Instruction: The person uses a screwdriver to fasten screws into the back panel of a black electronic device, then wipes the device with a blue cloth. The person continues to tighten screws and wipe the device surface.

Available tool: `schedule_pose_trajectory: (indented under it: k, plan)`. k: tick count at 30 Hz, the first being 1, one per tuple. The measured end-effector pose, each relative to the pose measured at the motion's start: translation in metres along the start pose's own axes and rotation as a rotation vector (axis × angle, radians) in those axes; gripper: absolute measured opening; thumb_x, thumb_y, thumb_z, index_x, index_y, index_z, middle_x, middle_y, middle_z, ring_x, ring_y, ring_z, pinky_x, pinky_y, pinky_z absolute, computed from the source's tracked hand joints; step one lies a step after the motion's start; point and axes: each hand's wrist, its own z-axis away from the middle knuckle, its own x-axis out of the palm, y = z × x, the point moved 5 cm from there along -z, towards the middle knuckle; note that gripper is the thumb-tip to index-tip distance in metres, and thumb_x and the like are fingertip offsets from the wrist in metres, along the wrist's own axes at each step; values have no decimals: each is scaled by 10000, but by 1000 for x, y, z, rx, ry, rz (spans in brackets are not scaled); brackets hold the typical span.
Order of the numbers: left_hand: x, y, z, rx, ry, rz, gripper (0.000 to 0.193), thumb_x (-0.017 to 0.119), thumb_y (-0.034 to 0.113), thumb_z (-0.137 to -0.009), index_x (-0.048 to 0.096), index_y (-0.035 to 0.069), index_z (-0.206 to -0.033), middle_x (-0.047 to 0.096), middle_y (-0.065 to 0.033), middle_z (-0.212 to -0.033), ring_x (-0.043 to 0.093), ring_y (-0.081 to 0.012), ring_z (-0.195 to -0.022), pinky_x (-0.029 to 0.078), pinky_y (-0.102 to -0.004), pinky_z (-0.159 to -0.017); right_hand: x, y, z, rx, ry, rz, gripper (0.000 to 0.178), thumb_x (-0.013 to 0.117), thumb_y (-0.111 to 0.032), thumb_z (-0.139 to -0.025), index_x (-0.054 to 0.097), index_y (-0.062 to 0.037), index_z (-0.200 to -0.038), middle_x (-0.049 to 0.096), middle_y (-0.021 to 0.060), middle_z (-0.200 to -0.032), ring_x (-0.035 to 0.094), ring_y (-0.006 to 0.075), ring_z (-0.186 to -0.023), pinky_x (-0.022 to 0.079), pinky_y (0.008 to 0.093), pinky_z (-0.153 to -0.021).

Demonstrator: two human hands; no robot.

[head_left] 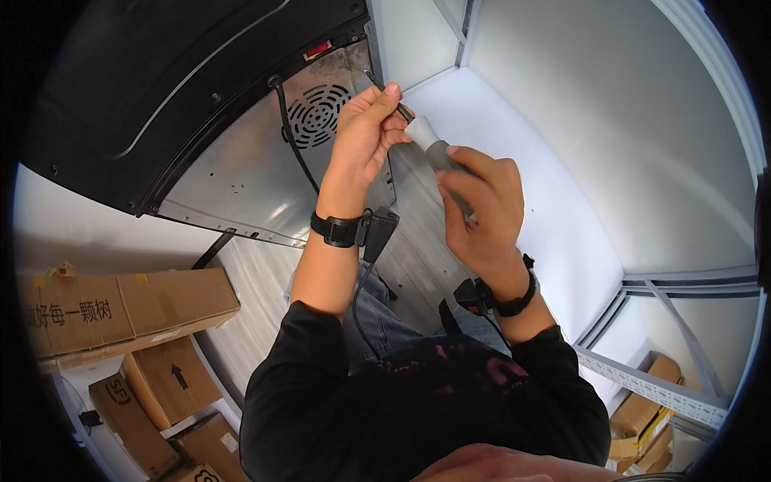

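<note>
Out in front of me, my left hand (371, 120) is closed, pinching a slim dark shaft (404, 112) between thumb and fingers. The shaft's narrow end points up and left, close to the metal panel. Its lower end meets the white nose of what looks like an electric screwdriver (418, 132), with a grey grip behind. Around that grey grip, my right hand (486, 197) is closed with thumb and fingers; part of the grip is hidden by them. Whether the shaft is seated in the nose, I cannot tell.
A large black machine (201, 88) with a vented metal panel (265, 177) stands ahead left, a black cable (295, 145) hanging from it. White panels (554, 104) rise on the right. Cardboard boxes (161, 309) lie at lower left, more boxes (642, 414) at lower right.
</note>
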Motion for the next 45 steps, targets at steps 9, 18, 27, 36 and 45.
schedule_pose_trajectory:
  k: [9, 18, 27, 36, 45]
  plan:
    - [0, 2, 1, -17, 27, -123, 224, 527, 228, -962, 572, 28, -871, 632, -61, -681, 589, -98, -520, 494, -209, -465, 9, 9, 24, 501, 46, -275, 483, 792, -97, -676, 555, 29, -1079, 580, 163, -908, 566, 269, -704, 470, 301, -599]
    - [8, 10, 12, -91, 75, -483, 345, 559, 331, -940, 574, 30, -771, 635, -89, -686, 634, -162, -533, 506, -236, -467, -3, 5, 10, 518, 69, -339, 324, 691, 26, -690, 610, -35, -998, 522, 141, -885, 544, 292, -691, 450, 344, -586]
    - [11, 20, 15, -224, -111, -328, 299, 472, 238, -982, 574, -31, -899, 655, -136, -788, 661, -183, -600, 556, -257, -534, 5, 2, 17, 113, 34, -108, 342, 689, -19, -774, 526, -10, -1075, 486, 162, -1090, 542, 221, -837, 453, 300, -672]
    - [12, 15, 13, -213, -95, -275, 282, 480, 211, -978, 564, -43, -889, 658, -161, -779, 676, -208, -619, 570, -252, -557, 6, 16, 29, 620, -18, -364, 386, 728, -95, -754, 538, -10, -1079, 576, 163, -970, 601, 316, -793, 471, 372, -662]
    - [7, 10, 11, -192, -75, -356, 226, 562, 182, -941, 555, -36, -884, 650, -152, -770, 678, -194, -629, 577, -244, -569, 0, 14, 21, 629, 110, -432, 328, 706, -52, -760, 523, -16, -1028, 582, 173, -1009, 598, 314, -757, 475, 366, -659]
